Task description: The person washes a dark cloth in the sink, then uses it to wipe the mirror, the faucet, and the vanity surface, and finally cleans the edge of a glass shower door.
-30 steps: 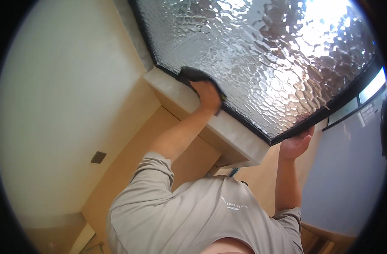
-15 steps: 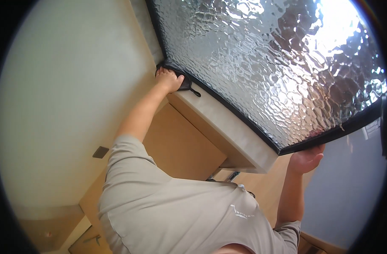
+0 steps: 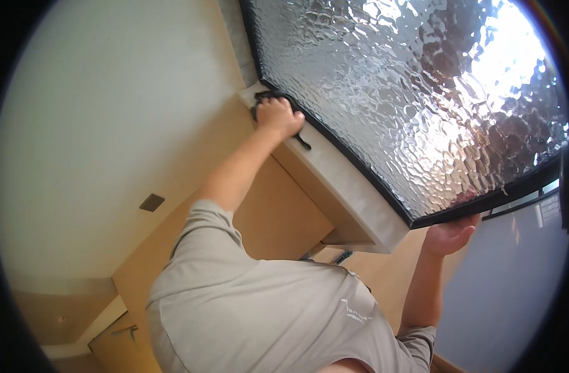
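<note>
My left hand (image 3: 280, 117) is closed over a bunched black cloth (image 3: 261, 96), pressing it on the pale ledge (image 3: 325, 163) near its far left corner. A thin black loop of the cloth hangs toward me along the ledge. Beside the cloth runs the black frame (image 3: 359, 163) of a rippled glass panel (image 3: 384, 112). My right hand (image 3: 447, 236) is at the panel's lower edge, palm against the frame and thumb apart from it. The fingers of that hand go behind the frame, mostly hidden.
A pale wall (image 3: 123, 105) with a dark square plate (image 3: 152, 202) rises at the left. Under the ledge is a light wooden cabinet front (image 3: 284, 211). A wooden door with a handle (image 3: 126, 329) shows at the lower left. A bluish-grey surface (image 3: 502, 273) stands right of my right arm.
My left hand has slid the cloth along the ledge away from the wall, toward the right, and the cloth is more bunched. The view has shifted slightly. My right hand stays at the frame.
</note>
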The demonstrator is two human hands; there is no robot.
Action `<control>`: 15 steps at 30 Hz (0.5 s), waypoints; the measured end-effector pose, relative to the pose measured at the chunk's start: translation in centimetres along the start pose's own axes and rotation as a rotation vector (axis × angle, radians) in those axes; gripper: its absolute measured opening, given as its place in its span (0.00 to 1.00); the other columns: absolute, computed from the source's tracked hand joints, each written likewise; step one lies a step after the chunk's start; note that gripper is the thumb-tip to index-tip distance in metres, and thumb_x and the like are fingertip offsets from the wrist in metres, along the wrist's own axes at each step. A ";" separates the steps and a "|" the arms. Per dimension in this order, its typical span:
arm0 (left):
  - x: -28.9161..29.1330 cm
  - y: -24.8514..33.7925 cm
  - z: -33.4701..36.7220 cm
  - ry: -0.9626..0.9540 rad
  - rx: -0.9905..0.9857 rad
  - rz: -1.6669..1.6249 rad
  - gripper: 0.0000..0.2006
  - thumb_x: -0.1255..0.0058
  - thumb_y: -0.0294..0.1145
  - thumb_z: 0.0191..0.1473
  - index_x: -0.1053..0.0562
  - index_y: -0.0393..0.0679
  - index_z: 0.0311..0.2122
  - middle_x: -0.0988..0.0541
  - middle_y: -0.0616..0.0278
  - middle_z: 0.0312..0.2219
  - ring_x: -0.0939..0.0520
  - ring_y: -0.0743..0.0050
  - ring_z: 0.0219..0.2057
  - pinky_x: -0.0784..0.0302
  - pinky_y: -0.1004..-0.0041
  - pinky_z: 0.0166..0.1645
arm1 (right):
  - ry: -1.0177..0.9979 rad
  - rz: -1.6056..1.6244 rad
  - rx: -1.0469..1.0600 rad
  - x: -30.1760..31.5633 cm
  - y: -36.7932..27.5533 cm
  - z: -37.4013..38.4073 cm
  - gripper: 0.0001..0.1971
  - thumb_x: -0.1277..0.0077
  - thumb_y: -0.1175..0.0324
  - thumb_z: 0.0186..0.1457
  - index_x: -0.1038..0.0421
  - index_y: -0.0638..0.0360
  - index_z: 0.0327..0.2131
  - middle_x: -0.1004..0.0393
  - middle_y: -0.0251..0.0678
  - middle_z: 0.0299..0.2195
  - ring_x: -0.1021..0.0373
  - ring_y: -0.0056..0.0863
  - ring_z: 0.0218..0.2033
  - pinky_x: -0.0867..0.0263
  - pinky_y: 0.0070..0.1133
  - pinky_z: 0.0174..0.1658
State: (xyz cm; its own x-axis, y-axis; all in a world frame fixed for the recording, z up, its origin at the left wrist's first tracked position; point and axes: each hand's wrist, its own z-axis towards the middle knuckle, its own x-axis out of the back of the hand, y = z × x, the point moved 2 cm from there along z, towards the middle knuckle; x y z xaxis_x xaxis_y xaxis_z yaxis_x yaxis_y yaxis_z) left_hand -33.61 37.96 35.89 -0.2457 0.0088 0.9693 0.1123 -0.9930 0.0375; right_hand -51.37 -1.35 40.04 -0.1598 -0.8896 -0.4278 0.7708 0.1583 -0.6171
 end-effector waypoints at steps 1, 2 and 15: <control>-0.1 1.2 -1.9 0.007 -0.062 0.003 0.30 0.55 0.53 0.46 0.26 0.33 0.43 0.23 0.40 0.42 0.26 0.45 0.48 0.30 0.57 0.52 | 0.022 -0.004 -0.009 -0.1 0.0 -0.1 0.36 0.65 0.43 0.59 0.44 0.69 0.57 0.40 0.48 0.57 0.43 0.41 0.59 0.51 0.36 0.63; 0.0 2.6 -4.0 0.038 -0.141 -0.009 0.30 0.55 0.54 0.46 0.26 0.32 0.42 0.23 0.39 0.40 0.26 0.42 0.49 0.32 0.56 0.53 | 0.019 -0.001 -0.009 -0.3 -0.2 -0.1 0.36 0.65 0.43 0.59 0.44 0.69 0.57 0.40 0.48 0.57 0.43 0.41 0.59 0.51 0.36 0.63; -1.6 1.2 -6.2 -0.092 -0.296 0.036 0.55 0.72 0.77 0.48 0.40 0.23 0.57 0.51 0.31 0.63 0.54 0.34 0.65 0.62 0.51 0.67 | 0.044 -0.021 0.028 -0.5 -0.3 0.0 0.35 0.63 0.43 0.60 0.45 0.68 0.57 0.37 0.44 0.55 0.40 0.35 0.56 0.47 0.32 0.61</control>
State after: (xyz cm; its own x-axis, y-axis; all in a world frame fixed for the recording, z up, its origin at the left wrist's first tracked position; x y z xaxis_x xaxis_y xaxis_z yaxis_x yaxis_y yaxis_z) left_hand -39.02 36.08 32.86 -0.1569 -0.0293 0.9872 -0.1696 -0.9839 -0.0562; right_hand -51.53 -0.98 40.42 -0.2027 -0.8727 -0.4441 0.7840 0.1271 -0.6076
